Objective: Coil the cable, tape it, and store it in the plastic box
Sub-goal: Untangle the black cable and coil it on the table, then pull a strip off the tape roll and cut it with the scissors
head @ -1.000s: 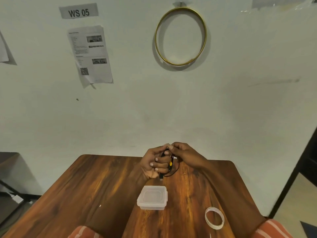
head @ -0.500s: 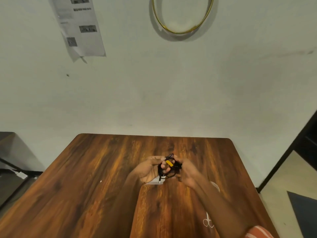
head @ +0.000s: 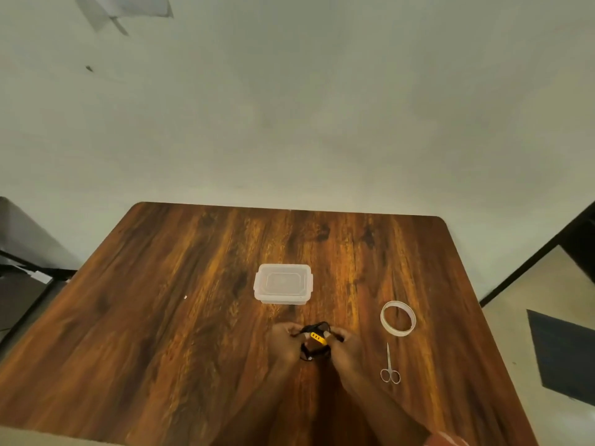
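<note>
A thin black cable (head: 315, 348) with a yellow piece on it is bunched into a small coil between both hands, just above the wooden table (head: 161, 333). My left hand (head: 286, 342) grips its left side and my right hand (head: 346, 347) grips its right side. The clear plastic box (head: 283, 283), lid on, sits on the table a short way beyond the hands. A roll of white tape (head: 398, 318) lies to the right of the hands. Small metal scissors (head: 389, 365) lie just nearer than the tape.
A pale wall rises behind the table's far edge. A dark frame and floor with a dark mat (head: 563, 355) show to the right of the table. Another piece of furniture (head: 22, 272) stands at the left.
The view has tilted down and the hands have drawn nearer to me, off the box. The box, tape and scissors now show fully. Both hands still hold the cable.
</note>
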A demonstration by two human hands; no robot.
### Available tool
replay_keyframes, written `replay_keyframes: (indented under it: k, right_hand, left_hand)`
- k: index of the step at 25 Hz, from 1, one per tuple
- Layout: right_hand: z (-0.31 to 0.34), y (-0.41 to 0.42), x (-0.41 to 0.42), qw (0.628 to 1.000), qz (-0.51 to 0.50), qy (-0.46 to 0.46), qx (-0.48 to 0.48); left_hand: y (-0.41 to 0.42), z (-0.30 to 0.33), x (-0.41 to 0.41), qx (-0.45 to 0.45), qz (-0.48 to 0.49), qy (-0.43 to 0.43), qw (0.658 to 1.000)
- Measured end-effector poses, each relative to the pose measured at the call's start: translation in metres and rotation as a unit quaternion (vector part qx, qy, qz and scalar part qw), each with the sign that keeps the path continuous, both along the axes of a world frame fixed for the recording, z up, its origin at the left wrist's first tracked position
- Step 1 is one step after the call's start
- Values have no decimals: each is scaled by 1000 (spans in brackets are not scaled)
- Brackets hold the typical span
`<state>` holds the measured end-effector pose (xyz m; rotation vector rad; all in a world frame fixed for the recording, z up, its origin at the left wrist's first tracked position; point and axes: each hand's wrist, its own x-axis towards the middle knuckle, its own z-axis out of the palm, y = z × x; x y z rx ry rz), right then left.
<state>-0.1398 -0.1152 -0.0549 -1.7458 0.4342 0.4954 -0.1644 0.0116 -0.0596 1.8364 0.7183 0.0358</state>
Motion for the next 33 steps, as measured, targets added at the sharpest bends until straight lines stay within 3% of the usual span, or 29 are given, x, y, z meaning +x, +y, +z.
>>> replay_keyframes:
  k: [4, 9, 13, 19, 23, 26, 28, 31, 33]
  right_hand:
    - [-26, 12, 18, 990, -1, -53, -127]
    - [-45, 20, 35, 975, 25, -74, -209]
    - [-65, 17, 36, 903, 123, -141, -387]
    - [-53, 2, 39, 936, 61, -152, -311]
    - [-34, -60, 47, 879, 39, -237, -412]
    - [-28, -127, 63, 818, 135, -178, -531]
    - [-27, -159, 75, 800, 216, -157, -536]
    - [-23, -166, 89, 765, 327, -172, -527]
    - [-18, -153, 88, 786, 317, -211, -486]
  left_hand:
    - [-3, -14, 19, 110, -36, -10, 993]
    - [2, -45, 38, 199, -87, 25, 976]
    - [5, -63, 43, 249, -94, 63, 962]
    - [18, -63, 37, 188, -88, 38, 977]
    - [32, -46, 31, 240, -142, 38, 960]
    - [38, -35, 29, 318, -183, 3, 930]
    - [31, -24, 32, 353, -229, 2, 907]
    - [5, -7, 42, 324, -211, -11, 922]
    - [-11, 8, 49, 313, -200, -34, 928]
